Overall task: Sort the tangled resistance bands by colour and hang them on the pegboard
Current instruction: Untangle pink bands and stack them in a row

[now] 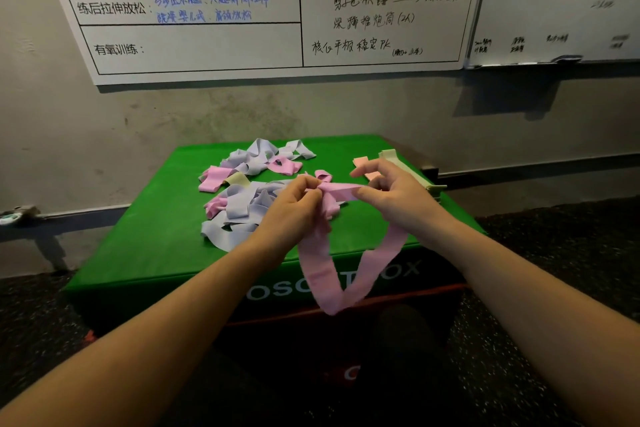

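the left hand (294,204) and the right hand (391,191) are raised together above the near half of the green box (145,246), each pinching the same pink band (332,274). the left hand's fingers are curled onto the band's left end; the right hand grips it between thumb and curled fingers just to the right. between the 2 hands a short flat stretch of the band runs level. below the hands the rest of the band hangs as a loop in front of the box's near face, crossing white lettering that is partly hidden

on the box top, left of the hands, lies the tangled pile (242,191) of lilac, pink and pale yellow-green bands, overlapping one another; individual bands in it cannot be counted. a loose pink piece (323,175) lies just beyond the left hand

at the far right of the box top, a small pink stack (361,161) lies beside a pale green stack (408,166), both partly hidden behind the right hand. the pale green stack reaches the box's right edge

a whiteboard (242,55) with printed and handwritten text hangs on the far wall, with a 2nd whiteboard (554,10) to its right. the floor (519,340) around the box is dark and speckled
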Available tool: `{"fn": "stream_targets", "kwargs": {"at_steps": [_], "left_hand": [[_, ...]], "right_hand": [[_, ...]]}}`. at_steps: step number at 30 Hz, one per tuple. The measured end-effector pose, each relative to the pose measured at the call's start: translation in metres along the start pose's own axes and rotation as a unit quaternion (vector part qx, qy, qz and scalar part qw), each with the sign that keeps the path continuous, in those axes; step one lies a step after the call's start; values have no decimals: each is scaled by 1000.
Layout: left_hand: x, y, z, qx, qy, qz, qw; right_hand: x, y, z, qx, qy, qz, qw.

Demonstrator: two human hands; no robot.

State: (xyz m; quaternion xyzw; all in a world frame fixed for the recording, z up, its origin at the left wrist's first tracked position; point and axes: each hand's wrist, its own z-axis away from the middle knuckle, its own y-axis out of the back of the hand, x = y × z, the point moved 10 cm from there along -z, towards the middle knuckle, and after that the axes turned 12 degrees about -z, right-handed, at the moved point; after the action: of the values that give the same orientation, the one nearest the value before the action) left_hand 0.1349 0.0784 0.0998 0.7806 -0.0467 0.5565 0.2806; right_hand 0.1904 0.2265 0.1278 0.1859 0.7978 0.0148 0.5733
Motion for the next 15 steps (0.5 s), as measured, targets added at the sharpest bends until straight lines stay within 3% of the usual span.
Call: {"fn": "stream_targets", "kwargs": {"at_steps": [5,8,11,15], "left_hand": [[-1,-16,8,-102,-1,48,994],[-1,-18,15,-140,2,17,990],[0,-15,20,-141,-21,-23,990],[-4,-12,22,-127,-5,25,992]], "right_hand": [[-1,3,8,-6,-16,0,1000],[10,6,13,-26,-65,-87,994],[20,8,18,-47,-112,-166,979],[24,2,25,-65,-141,-277,948]]}}
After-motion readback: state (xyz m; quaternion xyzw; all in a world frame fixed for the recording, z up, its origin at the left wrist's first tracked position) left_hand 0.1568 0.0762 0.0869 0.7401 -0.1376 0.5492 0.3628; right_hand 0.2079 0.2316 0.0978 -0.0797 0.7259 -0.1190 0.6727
